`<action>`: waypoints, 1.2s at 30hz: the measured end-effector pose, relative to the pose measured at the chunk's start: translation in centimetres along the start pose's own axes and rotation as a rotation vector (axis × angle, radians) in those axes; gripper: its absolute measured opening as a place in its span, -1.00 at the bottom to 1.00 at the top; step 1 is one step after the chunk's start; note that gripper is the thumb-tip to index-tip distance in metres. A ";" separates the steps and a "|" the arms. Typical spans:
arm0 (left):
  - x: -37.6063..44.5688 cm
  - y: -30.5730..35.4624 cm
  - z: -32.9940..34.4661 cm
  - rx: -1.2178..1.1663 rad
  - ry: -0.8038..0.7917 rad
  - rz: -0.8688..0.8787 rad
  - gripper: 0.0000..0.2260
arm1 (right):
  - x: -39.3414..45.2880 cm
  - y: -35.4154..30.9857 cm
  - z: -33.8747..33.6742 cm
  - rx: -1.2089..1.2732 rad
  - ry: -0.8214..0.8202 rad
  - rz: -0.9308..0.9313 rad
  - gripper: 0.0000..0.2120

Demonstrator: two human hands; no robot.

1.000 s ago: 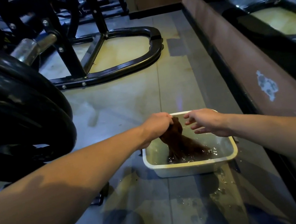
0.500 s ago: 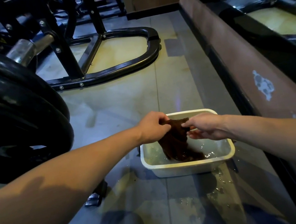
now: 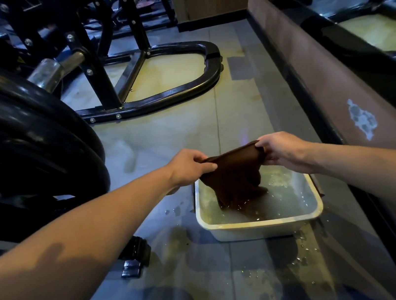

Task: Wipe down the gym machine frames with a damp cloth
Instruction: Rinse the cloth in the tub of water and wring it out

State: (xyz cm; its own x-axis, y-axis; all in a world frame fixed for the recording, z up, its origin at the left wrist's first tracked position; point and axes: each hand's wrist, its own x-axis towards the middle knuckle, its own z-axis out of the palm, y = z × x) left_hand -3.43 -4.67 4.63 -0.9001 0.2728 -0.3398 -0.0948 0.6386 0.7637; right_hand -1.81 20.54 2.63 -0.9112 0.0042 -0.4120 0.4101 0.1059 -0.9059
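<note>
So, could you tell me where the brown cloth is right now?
In the head view, the brown cloth hangs centre-right between the left hand and right hand, its lower end dipping into the white basin.

Gym (weight plates [image 3: 16,142]; machine frame [image 3: 157,99])

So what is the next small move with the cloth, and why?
Probably lift the dark brown wet cloth clear and wring it over the white plastic basin: both hands hold its top edge, yet its lower end sits in the water.
</note>
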 end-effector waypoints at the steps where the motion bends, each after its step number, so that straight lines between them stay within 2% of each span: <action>1: 0.0 0.1 0.1 -0.059 -0.004 -0.015 -0.93 | 0.1 -0.2 0.1 0.038 0.024 0.007 -0.74; 4: 0.0 0.6 0.6 -0.278 0.026 -0.035 -0.96 | 0.2 -0.7 0.1 0.096 0.018 0.017 -0.70; 6: 0.0 0.9 0.6 -0.337 0.059 -0.027 -0.91 | 0.0 -0.9 -0.1 0.086 -0.011 0.003 -0.70; 8: -0.2 1.1 0.4 -0.262 0.061 -0.003 -0.89 | -0.1 -1.0 0.1 0.015 0.013 -0.051 -0.72; 11: -0.8 1.2 0.3 -0.123 0.062 0.028 -0.86 | 0.0 -0.9 0.6 -0.135 0.168 -0.164 -0.76; 16: -0.1 1.3 0.3 -0.070 0.314 0.110 -0.80 | -1.1 -1.0 1.3 -0.377 0.358 -0.400 -0.79; 21: -0.4 1.8 0.4 -0.179 0.324 0.132 -0.81 | -2.2 -2.1 3.2 -0.290 0.416 -0.529 -0.80; 24: -0.4 2.1 0.8 -0.286 0.350 0.107 -0.80 | -2.5 -2.9 3.8 -0.205 0.374 -0.540 -0.86; 27: -0.7 3.3 1.5 -0.491 0.326 0.037 -0.84 | -3.3 -3.8 5.3 -0.058 0.284 -0.504 -0.94; 31: -1.1 5.0 2.3 -0.694 0.156 0.033 -0.62 | -4.1 -3.7 7.1 -0.026 0.110 -0.472 -0.93; 33: -1.4 5.1 2.5 -0.674 0.133 0.027 -0.64 | -4.2 -3.8 7.1 0.070 0.049 -0.382 -0.85; 36: -1.1 4.8 2.6 -0.675 0.209 -0.003 -0.85 | -3.5 -3.0 5.9 0.238 0.228 -0.237 -0.76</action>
State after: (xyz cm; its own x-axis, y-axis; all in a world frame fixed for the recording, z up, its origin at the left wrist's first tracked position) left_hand -1.74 0.01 7.26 -0.9558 0.0848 -0.2814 -0.2793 0.0351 0.9596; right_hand 0.36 14.31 6.18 -0.9561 0.2311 -0.1805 0.1606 -0.1022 -0.9817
